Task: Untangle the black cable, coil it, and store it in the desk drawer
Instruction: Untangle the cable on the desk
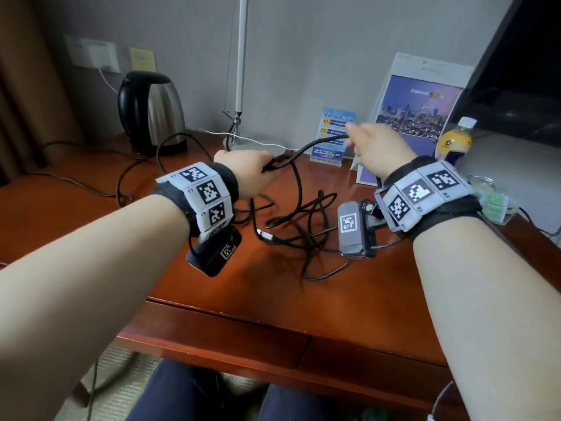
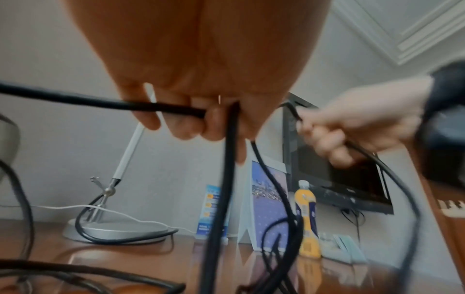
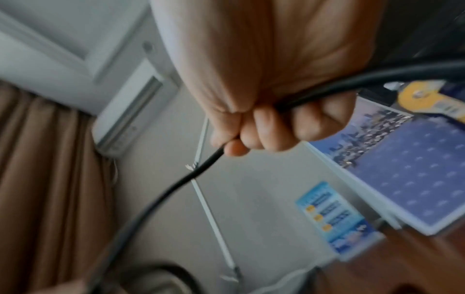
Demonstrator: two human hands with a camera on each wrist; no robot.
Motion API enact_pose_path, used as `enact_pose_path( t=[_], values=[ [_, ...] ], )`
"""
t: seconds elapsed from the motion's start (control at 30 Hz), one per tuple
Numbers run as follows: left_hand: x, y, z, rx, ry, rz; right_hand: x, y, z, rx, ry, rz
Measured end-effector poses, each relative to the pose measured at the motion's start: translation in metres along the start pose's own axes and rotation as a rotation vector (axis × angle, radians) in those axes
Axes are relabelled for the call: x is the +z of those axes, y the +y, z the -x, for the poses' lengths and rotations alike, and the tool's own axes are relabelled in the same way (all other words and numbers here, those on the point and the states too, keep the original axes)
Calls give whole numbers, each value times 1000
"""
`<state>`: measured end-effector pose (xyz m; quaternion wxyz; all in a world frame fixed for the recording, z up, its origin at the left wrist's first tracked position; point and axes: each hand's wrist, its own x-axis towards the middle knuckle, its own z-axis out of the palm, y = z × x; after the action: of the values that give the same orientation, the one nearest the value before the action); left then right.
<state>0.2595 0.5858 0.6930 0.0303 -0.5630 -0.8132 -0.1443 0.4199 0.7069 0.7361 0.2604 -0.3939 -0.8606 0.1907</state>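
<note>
The untangling step is in hand: left hand (image 1: 243, 168) and right hand (image 1: 376, 147) each grip the black cable (image 1: 299, 220), stretched between them over the table (image 1: 349, 299); next, loops below need drawing free.

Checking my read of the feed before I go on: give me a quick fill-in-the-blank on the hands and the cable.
1. The black cable is gripped by ____ hands.
2. Most of its tangle lies on the ____.
3. The yellow bottle stands beyond the ____ hand.
4. The left hand holds its bunch ____ the desk.

Missing words: both; desk; right; above
</note>
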Motion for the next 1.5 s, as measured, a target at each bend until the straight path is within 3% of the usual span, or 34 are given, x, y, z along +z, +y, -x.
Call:
enact_pose_path(
  t=[0.13, 0.3, 0.4, 0.5, 0.63, 0.8, 0.97, 1.07, 1.2, 1.3, 1.4, 1.5],
  values=[
    [-14, -12, -6, 22, 10, 81, 15, 14, 4, 96, -217, 170],
    [-19, -9, -13, -12, -68, -28, 25, -16, 16, -207, -100, 191],
    [-23, -14, -15, -68, -47, 67, 40, -36, 36, -294, -352, 321],
    [-29, -17, -12, -126, -7, 152, 64, -36, 45, -268, -632, 326],
    [-28, -20, -11, -178, 56, 271, 85, -31, 47, -296, -869, 423],
    [-25, -27, -15, -247, 92, 571, 102, -40, 42, -368, -645, 388],
    [-30, -32, -12, -272, 139, 753, 108, -37, 32, -448, -662, 458],
    [-33, -37, -6, -250, 168, 483, 88, -30, 25, -411, -595, 338],
    [-31, -54, 0, -153, 48, 152, 56, -14, 6, -297, -222, 56],
    [-27, -60, 2, -47, -85, 32, 46, -7, -16, -162, 28, -18],
    [-32, -68, 6, -19, -136, 2, 43, -2, -28, -83, 122, -16],
    [-38, -88, 7, -96, -243, -66, 46, 2, -33, -45, 155, 42]
  ],
)
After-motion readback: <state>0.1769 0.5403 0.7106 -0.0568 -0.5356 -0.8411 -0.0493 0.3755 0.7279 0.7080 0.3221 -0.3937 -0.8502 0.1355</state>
